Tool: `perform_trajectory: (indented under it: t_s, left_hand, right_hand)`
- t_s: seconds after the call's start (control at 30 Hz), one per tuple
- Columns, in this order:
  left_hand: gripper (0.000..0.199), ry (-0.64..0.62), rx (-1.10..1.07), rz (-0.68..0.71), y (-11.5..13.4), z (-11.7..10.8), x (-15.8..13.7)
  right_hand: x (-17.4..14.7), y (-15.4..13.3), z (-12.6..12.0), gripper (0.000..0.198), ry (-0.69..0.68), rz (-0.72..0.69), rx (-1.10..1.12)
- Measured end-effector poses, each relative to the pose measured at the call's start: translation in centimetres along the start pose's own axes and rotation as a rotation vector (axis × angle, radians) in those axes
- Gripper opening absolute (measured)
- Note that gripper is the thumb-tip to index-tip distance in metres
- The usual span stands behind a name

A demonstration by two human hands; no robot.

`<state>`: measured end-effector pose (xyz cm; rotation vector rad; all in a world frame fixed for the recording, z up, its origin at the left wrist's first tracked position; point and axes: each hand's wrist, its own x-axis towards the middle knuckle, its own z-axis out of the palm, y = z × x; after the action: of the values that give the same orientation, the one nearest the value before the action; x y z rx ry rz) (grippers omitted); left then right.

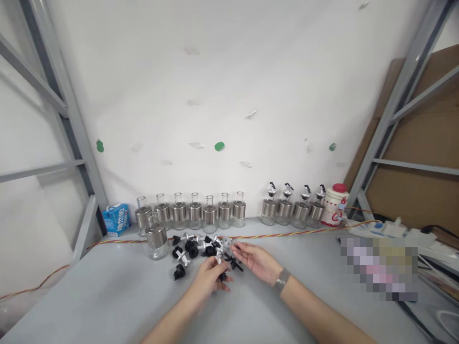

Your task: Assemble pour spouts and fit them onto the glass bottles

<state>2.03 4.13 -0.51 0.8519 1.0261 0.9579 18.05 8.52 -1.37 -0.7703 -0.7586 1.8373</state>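
My left hand (211,272) is closed around a bottle pourer (219,258) with a silvery upper part and a black part below, partly hidden by the fingers. Close by on the right, my right hand (256,260) has its fingertips pinched at the edge of a translucent round piece (226,242). Between and behind the hands lies a loose pile of black and silver pourers (192,248). One black stopper end (180,272) sits apart at the near left of the pile. A glass bottle with a steel sleeve (157,237) stands left of the pile, without a pourer.
Several open-necked bottles (195,211) line the wall. Further right, several bottles (284,210) carry pourers. A blue carton (116,220) stands far left; a white jar with red lid (333,205) and power strip (383,228) are right. A twisted wire (265,235) crosses the grey table (118,291).
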Motion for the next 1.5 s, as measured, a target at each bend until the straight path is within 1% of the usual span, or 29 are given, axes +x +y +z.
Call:
perform_trajectory:
  t_s: [0.2,0.3,0.5,0.6,0.7,0.8,0.93,1.03,1.13,1.27,1.5]
  left_hand:
    - [0.031,-0.006,0.009,0.001,0.1,0.1,-0.2]
    - [0.032,-0.004,0.019,0.004,0.0,0.1,0.0]
    - [0.036,0.010,0.026,0.013,-0.3,0.0,0.5]
    - [0.032,0.007,0.016,0.033,-0.2,0.1,0.2]
    - [0.026,-0.019,0.019,0.052,0.0,0.2,-0.2]
    - [0.023,-0.065,0.017,0.038,0.2,0.2,-0.6]
    - [0.024,-0.137,0.009,0.000,0.1,0.4,-0.9]
    - [0.024,-0.179,0.003,-0.020,0.1,0.6,-1.0]
    - [0.024,-0.191,-0.007,-0.024,0.2,0.7,-1.0]
    - [0.024,-0.188,-0.019,-0.019,0.4,0.8,-1.1]
    - [0.022,-0.191,-0.059,-0.007,0.9,0.9,-1.5]
  right_hand:
    - [-0.1,-0.3,0.2,0.013,0.020,-0.019,-0.049]
    - [-0.3,-0.3,0.4,0.017,0.018,-0.019,-0.088]
    - [-0.5,-0.2,1.0,0.022,0.017,-0.075,-0.113]
    - [-0.5,-0.1,1.1,0.022,0.034,-0.109,-0.104]
    - [-0.8,0.0,1.6,0.024,0.052,-0.153,-0.120]
    - [-1.2,0.2,2.3,0.028,0.056,-0.189,-0.152]
    - [-1.7,0.8,3.0,0.028,-0.031,-0.216,-0.205]
    - [-1.7,1.4,3.1,0.025,-0.059,-0.268,-0.296]
    - [-1.6,1.8,3.0,0.025,-0.066,-0.276,-0.373]
    - [-1.6,2.0,3.1,0.029,-0.084,-0.262,-0.415]
    - [-1.8,1.7,3.1,0.027,-0.051,-0.318,-0.478]
